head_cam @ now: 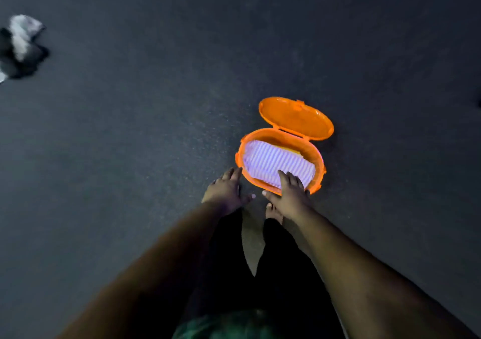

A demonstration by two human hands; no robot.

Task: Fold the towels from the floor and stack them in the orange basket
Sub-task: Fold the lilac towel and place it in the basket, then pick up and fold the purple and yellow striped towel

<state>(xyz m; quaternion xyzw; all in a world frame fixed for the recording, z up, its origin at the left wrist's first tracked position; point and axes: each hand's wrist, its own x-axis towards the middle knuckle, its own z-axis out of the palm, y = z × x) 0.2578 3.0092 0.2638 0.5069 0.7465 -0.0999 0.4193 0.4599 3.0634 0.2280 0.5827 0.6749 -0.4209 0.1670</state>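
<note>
An oval orange basket (318,160) sits on the dark floor, its hinged lid (295,118) swung open behind it. Inside lies a folded towel with purple and white stripes (276,160); a yellow edge of something shows beneath it at the far side. My right hand (290,195) reaches over the basket's near rim with straight fingers lying on the towel's near end. Just left of the basket, my left hand (227,190) hovers with its fingers spread, holding nothing. A crumpled grey and white towel (22,44) lies on the floor far to the left.
My bare feet (273,212) and dark trouser legs stand just behind the basket. Dark carpet-like floor (130,156) stretches all around it.
</note>
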